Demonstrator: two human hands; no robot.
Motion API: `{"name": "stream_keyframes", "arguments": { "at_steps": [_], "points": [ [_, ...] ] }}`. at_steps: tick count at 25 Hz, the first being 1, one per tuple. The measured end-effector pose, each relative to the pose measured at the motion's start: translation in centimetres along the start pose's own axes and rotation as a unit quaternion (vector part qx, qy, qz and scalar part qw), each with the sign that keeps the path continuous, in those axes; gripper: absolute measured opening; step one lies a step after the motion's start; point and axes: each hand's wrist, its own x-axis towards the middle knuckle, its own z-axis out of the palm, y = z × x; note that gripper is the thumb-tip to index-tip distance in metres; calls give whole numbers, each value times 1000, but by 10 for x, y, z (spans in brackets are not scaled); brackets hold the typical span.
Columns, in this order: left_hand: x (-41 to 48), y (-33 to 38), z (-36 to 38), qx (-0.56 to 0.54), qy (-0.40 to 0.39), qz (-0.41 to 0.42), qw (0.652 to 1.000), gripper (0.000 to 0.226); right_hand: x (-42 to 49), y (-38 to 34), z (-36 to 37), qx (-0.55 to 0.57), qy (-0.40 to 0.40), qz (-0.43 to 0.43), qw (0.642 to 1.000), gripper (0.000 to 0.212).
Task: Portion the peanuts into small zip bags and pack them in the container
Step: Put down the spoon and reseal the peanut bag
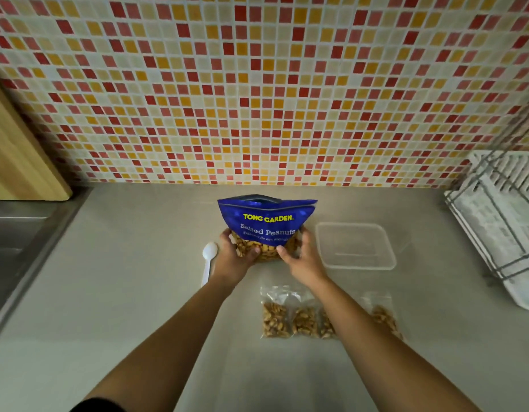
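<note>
right forearm crosses filled zip bags, spoon and container flanking pouch

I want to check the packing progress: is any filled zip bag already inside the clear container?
No, the clear container looks empty, and the filled zip bags lie on the counter.

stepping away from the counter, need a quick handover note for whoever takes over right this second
Left hand and right hand each grip a lower side of the Tong Garden salted peanuts pouch, upright on the counter, top looks open.
White plastic spoon lies just left of the pouch; clear plastic container sits to its right, nothing inside.
Done: filled zip bags lie side by side near the person, another zip bag beyond the right forearm.
Left: pack the bags into the container; I cannot tell whether they are sealed.
</note>
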Motion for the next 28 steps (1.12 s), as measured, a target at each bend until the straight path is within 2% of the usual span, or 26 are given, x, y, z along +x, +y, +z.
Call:
{"name": "stream_keyframes", "arguments": {
  "at_steps": [9, 11, 15, 16, 18, 21, 23, 25, 28],
  "points": [
    [86, 46, 8, 76, 10, -2, 997, 76, 94, -14, -5, -24, 13, 9, 1000, 73],
    [90, 62, 9, 81, 10, 29, 996, 79, 104, -22, -7, -13, 7, 12, 1000, 75],
    [87, 98, -1, -12, 11, 142, 990, 76, 117, -33, -25, 106, 11, -50, 993, 70],
    [86, 107, -5, -6, 12, 166, 986, 74, 119, -38, -31, 112, 24, -72, 991, 67],
    [86, 126, -14, 79, 13, 210, 974, 64, 122, -55, -44, 62, 46, -126, 989, 57],
    [93, 148, -23, 269, -25, 274, 923, 45, 131, -75, -58, -88, 33, -198, 976, 34],
    [99, 159, -24, 410, -72, 315, 853, 38, 135, -82, -61, -185, 12, -210, 960, 30],
    [104, 166, -22, 521, -100, 327, 782, 36, 138, -89, -63, -267, 9, -199, 943, 31],
    [102, 170, -15, 607, -76, 312, 727, 35, 139, -95, -62, -304, 8, -140, 942, 34]
  ]
}}
